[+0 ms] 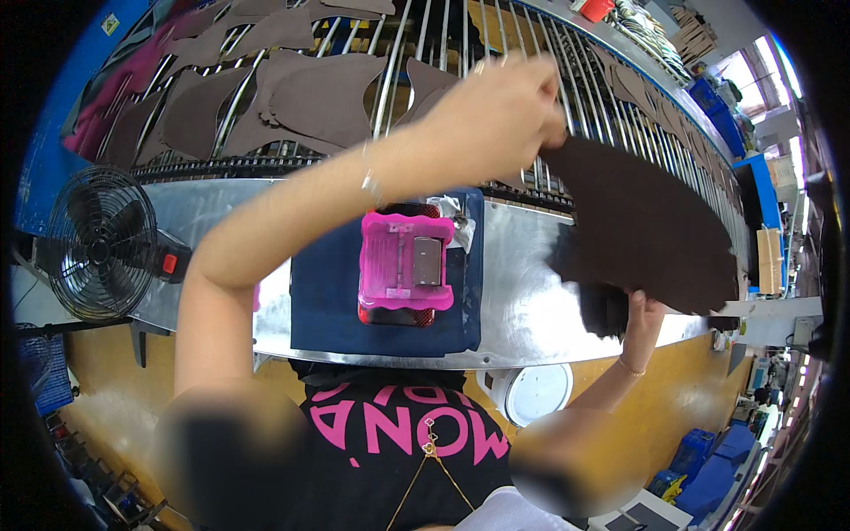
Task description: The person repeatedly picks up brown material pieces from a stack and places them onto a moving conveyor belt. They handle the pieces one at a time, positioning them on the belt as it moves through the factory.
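A large dark brown panel (651,226), like cut leather or fabric, is held up between my two hands over the right part of the metal table (522,257). My left hand (513,111) reaches across and pinches its upper left corner, above the roller conveyor; the hand is slightly blurred. Lower down, my right hand (643,327) grips the panel's bottom edge, with the fingers partly behind it. Another dark piece (604,310) shows beneath the held panel, beside my right hand. Left of the panel, a pink tray (390,257) with a small grey block (428,261) rests on a dark blue mat (328,305).
Several brown cut panels (319,97) lie on the metal bars of the conveyor (434,35) beyond the table. A black wire fan (102,243) stands at the table's left end. Below the table edge is a white bucket (537,394). Blue crates (695,451) sit at the lower right.
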{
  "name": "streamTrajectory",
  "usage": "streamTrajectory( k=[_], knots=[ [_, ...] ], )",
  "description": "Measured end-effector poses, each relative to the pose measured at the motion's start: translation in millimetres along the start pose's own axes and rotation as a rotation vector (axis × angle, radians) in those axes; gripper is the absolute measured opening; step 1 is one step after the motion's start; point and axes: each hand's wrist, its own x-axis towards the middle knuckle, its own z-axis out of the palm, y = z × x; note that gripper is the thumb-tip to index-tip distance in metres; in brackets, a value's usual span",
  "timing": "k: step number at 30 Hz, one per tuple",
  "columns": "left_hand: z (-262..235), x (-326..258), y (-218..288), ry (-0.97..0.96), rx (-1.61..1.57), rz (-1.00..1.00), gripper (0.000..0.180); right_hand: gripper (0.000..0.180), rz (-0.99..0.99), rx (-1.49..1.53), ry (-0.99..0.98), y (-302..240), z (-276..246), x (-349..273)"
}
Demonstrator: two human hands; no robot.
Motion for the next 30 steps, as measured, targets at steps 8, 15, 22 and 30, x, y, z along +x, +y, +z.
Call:
streamTrajectory(
  k=[8,15,22,30],
  knots=[
    [-32.5,89.3,-32.1,0.181,0.557,0.358,0.040,0.025,0.221,-0.165,-0.186,-56.0,119.1,84.7],
    [-60.9,72.5,-26.7,0.284,0.512,0.275,0.038,0.019,0.507,0.843,-0.358,17.5,283.3,121.5],
    [-122.8,-24.6,-40.3,-0.033,0.601,-0.114,0.054,0.023,0.720,0.947,-0.374,62.0,360.9,146.1],
    [-131.3,-79.2,-31.4,-0.056,0.377,-0.457,0.053,0.038,0.562,0.625,-0.427,18.8,282.8,120.6]
  ],
)
